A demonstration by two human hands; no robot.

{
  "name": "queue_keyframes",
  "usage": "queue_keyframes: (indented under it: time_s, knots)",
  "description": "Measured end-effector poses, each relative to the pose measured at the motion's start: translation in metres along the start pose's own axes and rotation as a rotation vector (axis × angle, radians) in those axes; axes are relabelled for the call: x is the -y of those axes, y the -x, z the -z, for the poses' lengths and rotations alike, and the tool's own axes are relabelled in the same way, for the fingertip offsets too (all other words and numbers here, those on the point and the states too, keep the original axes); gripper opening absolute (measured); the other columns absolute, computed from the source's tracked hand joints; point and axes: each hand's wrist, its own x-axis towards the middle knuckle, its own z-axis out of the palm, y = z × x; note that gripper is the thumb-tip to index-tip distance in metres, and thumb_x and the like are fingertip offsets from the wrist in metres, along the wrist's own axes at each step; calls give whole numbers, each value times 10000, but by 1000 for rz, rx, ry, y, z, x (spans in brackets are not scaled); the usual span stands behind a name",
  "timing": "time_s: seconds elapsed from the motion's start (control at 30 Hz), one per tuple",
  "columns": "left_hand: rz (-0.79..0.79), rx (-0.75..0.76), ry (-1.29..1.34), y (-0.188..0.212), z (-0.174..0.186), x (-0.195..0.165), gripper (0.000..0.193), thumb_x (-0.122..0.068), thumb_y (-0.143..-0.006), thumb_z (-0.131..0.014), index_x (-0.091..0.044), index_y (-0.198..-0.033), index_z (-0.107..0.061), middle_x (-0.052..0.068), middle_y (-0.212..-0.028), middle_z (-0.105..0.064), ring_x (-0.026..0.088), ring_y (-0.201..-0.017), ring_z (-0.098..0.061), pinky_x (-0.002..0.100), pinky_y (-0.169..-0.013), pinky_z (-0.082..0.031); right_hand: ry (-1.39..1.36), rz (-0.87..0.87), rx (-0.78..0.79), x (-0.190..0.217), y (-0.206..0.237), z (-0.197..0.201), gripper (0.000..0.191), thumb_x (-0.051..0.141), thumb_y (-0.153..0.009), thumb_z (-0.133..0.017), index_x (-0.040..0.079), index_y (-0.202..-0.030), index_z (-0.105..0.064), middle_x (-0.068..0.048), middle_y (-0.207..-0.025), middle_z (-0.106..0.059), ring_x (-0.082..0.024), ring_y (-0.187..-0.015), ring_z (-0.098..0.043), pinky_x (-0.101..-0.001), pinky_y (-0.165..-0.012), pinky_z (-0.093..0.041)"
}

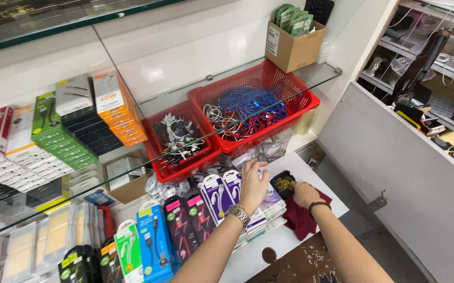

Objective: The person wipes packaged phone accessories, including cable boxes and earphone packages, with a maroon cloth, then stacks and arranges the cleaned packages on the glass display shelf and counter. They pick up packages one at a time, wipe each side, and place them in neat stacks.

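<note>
Left hand [251, 184] rests on stacked cable packages [221, 195]; right hand [305, 193] presses a maroon cloth [301, 219].

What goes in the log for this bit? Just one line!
left hand: flat on white cable packs | right hand: on dark red cloth beside small black case | above: red baskets of cables

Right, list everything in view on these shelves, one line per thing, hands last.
Baskets: two, red, on the glass shelf, holding tangled cables.
Cardboard box: one, brown, back right of the glass shelf, green packets inside.
Boxed stock: several rows, orange, green, white and black, left on the glass shelf.
Cable packs: many, purple, black, blue and green, lower shelf.
Cloth: one, dark red, white counter.
Black holder: one, yellow item inside, beside the cloth.
Left hand: wristwatch, resting on the cable packs.
Right hand: bead bracelet, on the cloth, touching the black holder.
</note>
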Motion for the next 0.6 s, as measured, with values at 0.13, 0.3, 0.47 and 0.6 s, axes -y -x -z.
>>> queue_keyframes:
  time_s: [0.13, 0.3, 0.47, 0.6]
  knots:
    - [25, 16, -6, -13, -38, 5, 255, -199, -935, -623, -80, -1150, -689, 192, -1391, -561, 357, -1349, -469, 446, -1130, -334, -121, 114, 315, -22, -5, -16, 608, -44, -822, -581, 200, -1379, -565, -171, -926, -743, -290, -838, -732, -401, -762, -604]
    - [160, 85, -17, -22, -55, 20, 249, -217, -927, -613, -97, -1125, -704, 145, -1301, -640, 328, -1288, -540, 416, -1110, -390, -178, 180, 503, -37, -14, -26, 367, 9, -821, -646, 102, -1175, -668, -81, -753, -726, -158, -657, -710, -307, -605, -593]
    - [204, 138, 4, -34, -52, 26, 277, -256, -948, -613, -97, -1142, -731, 148, -1191, -717, 304, -1149, -661, 393, -1005, -501, -185, 66, 594, -53, -29, 29, 294, 49, -850, -661, 84, -1142, -655, -70, -765, -747, -164, -684, -740, -298, -624, -625]
    - [435, 369, 284, -49, -42, 11, 495, -458, -1019, -498, -59, -1216, -716, 208, -1184, -758, 299, -1039, -711, 376, -879, -562, -178, 61, 494, -35, -25, 128, 236, 92, -872, -668, 56, -1105, -656, -82, -784, -760, -171, -709, -751, -299, -630, -632]
